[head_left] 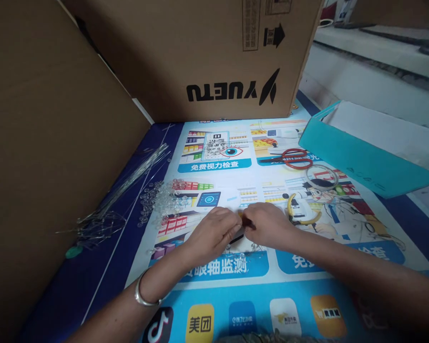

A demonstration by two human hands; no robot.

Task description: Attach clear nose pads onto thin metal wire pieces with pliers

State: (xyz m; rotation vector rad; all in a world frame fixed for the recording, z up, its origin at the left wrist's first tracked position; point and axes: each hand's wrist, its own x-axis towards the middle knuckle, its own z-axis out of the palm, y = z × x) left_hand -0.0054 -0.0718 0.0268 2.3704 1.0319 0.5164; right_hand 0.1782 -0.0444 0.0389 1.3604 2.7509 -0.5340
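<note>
My left hand [218, 231] and my right hand [266, 224] meet over the printed sheet [218, 288]. On both, the fingers are closed in a pinch, the tips almost touching. What lies between them is too small and too covered to make out. Just below the hands, a few clear beads [241, 261] rest on the sheet with what looks like thin wire. Left of my left hand spreads a pile of clear beads [164, 200]. Farther left lies a bundle of thin silvery wires [132, 176], tangled at its near end. A metal bangle [140, 295] circles my left wrist.
Scissors with red handles [296, 158] lie beyond my right hand. A pale tape-like ring [321, 176] and a yellow ring [303, 220] are nearby. More small clear pieces [214, 146] sit farther back. A teal box [364, 159] stands at right; cardboard [200, 47] walls the back and left.
</note>
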